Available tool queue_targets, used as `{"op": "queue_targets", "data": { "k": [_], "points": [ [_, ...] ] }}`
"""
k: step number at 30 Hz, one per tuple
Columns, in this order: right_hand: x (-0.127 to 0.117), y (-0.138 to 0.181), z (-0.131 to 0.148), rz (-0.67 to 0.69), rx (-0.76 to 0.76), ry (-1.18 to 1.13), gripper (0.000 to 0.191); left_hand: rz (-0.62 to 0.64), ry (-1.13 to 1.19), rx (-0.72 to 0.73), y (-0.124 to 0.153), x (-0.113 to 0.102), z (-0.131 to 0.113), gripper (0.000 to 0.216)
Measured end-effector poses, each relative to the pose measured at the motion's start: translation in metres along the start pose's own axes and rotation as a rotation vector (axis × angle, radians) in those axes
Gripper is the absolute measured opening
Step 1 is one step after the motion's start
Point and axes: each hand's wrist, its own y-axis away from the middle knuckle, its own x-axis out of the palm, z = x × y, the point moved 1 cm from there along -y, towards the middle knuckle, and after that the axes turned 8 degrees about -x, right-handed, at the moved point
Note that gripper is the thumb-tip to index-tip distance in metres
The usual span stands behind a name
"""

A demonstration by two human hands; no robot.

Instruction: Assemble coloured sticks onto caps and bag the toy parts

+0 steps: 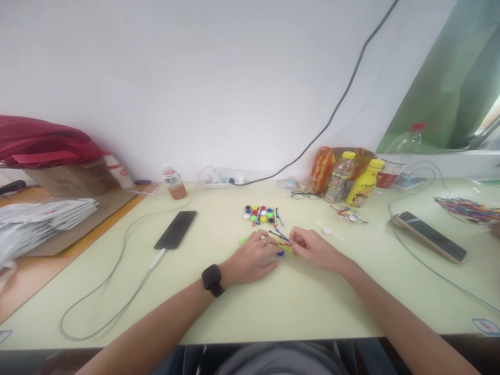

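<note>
My left hand (pixel 255 258), with a ring and a black watch (pixel 213 279) on the wrist, lies palm down on the table, fingers apart over small plastic pieces. A blue round piece (pixel 280 253) shows beside its fingers, and a bit of a green piece (pixel 242 240) peeks out behind it. To its right, my right hand (pixel 314 247) has thumb and fingers pinched together; what they hold is hidden. Between the hands lie thin coloured sticks, among them a blue stick (pixel 282 235). Farther back sits a group of coloured discs (pixel 263 219) with several sticks.
A black phone (pixel 175 230) on a white cable lies left, another phone (pixel 432 237) right. Behind stand a drink bottle (pixel 174 183), a yellow bottle (pixel 364 183), a clear bottle (pixel 339 178) and glasses (pixel 304 195). A bundle of coloured strands (pixel 466 209) lies far right.
</note>
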Motion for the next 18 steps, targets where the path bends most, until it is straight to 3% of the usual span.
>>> {"op": "queue_targets", "data": {
  "k": [5,13,18],
  "points": [
    [0.012,0.000,0.003,0.015,-0.038,-0.142,0.016,-0.018,0.029,-0.016,0.000,-0.002,0.001,0.017],
    [0.008,-0.003,-0.007,-0.083,-0.034,0.023,0.013,-0.060,0.056,-0.050,0.001,0.001,0.007,0.012],
    [0.004,-0.003,-0.007,-0.106,-0.059,-0.054,0.016,-0.109,0.216,-0.110,0.003,-0.002,0.002,0.014]
  ]
}}
